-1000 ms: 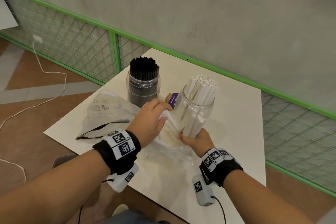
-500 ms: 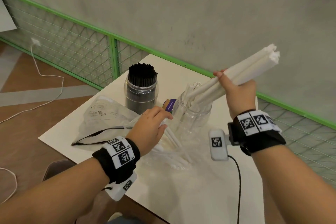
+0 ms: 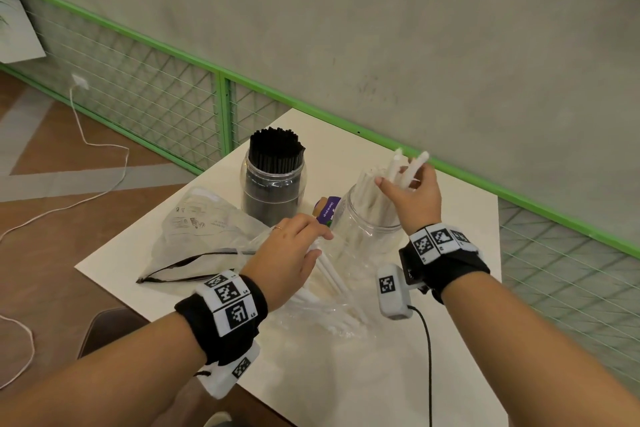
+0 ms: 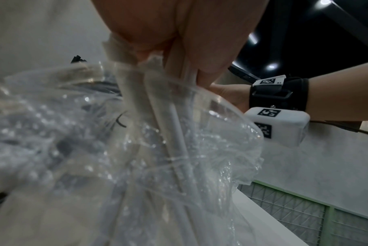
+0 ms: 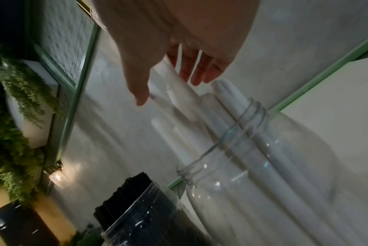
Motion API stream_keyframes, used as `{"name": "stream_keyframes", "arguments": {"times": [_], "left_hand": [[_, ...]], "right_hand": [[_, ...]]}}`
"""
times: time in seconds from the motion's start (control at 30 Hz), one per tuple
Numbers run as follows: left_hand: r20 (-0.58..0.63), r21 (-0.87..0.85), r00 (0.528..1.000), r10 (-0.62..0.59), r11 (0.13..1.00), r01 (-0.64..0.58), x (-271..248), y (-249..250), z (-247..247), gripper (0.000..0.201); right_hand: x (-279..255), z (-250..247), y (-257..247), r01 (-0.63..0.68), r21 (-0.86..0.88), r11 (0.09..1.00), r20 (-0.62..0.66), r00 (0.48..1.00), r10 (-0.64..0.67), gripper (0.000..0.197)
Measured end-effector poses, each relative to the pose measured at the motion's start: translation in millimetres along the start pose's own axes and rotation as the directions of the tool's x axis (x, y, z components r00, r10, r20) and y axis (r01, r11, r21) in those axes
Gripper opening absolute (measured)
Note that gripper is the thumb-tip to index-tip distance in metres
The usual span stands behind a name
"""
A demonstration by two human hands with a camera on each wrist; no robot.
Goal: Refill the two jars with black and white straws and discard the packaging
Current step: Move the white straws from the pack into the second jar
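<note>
A clear jar (image 3: pixel 360 229) (image 5: pixel 263 166) stands on the white table with white straws (image 5: pixel 231 99) leaning in it. My right hand (image 3: pixel 398 184) (image 5: pixel 168 86) hovers over its mouth with straight, spread fingers, and blurred white straws slip down past them. To its left, the jar of black straws (image 3: pixel 273 177) (image 5: pixel 141 208) is packed full. My left hand (image 3: pixel 318 246) pinches a few white straws (image 3: pixel 332 274) (image 4: pixel 176 133) at the mouth of a crinkled clear plastic bag (image 3: pixel 329 319) (image 4: pixel 73 133) lying in front of the clear jar.
An empty clear bag (image 3: pixel 201 232) with a dark edge lies at the table's left. A small purple-labelled item (image 3: pixel 327 210) sits between the jars. A green mesh railing (image 3: pixel 221 104) runs behind the table (image 3: pixel 346 374). A white cable (image 3: pixel 104 149) trails on the floor.
My right hand took a bundle of white straws from the bag, lifted it high, then brought it down to the clear jar's mouth and let it go. My left hand stayed at the bag.
</note>
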State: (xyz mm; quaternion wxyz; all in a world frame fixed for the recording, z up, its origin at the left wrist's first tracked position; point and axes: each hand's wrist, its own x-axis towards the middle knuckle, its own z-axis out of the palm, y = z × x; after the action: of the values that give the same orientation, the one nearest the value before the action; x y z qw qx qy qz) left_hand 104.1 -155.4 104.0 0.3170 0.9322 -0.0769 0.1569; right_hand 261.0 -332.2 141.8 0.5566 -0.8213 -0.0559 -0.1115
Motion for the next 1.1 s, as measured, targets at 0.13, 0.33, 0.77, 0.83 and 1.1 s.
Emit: {"name": "stream_keyframes", "arguments": {"times": [0.13, 0.33, 0.77, 0.83, 1.1], "left_hand": [[0.006, 0.000, 1.000, -0.008, 1.000, 0.008, 0.2, 0.3, 0.1, 0.027], [-0.002, -0.004, 1.000, 0.011, 1.000, -0.011, 0.4, 0.1, 1.2, 0.027], [0.018, -0.009, 1.000, 0.019, 1.000, -0.019, 0.5, -2.4, 0.1, 0.028], [0.020, -0.011, 1.000, 0.017, 1.000, -0.017, 0.2, -3.2, -0.2, 0.027], [0.027, -0.018, 1.000, 0.013, 1.000, -0.012, -0.7, -2.6, -1.2, 0.026]], "right_hand": [[10.8, -2.5, -6.1, 0.057, -0.003, 0.998, 0.023, 0.998, -0.057, 0.073], [6.0, 13.2, -5.4, 0.266, -0.215, 0.940, 0.332, 0.925, -0.186, 0.075], [7.8, 25.1, -6.4, 0.515, -0.291, 0.806, 0.287, 0.851, -0.440, 0.021], [9.1, 20.5, -3.3, 0.503, -0.327, 0.800, 0.262, 0.861, -0.435, 0.030], [-3.8, 8.2, 29.3, 0.550, -0.672, 0.496, 0.507, 0.830, -0.234, 0.056]]}}
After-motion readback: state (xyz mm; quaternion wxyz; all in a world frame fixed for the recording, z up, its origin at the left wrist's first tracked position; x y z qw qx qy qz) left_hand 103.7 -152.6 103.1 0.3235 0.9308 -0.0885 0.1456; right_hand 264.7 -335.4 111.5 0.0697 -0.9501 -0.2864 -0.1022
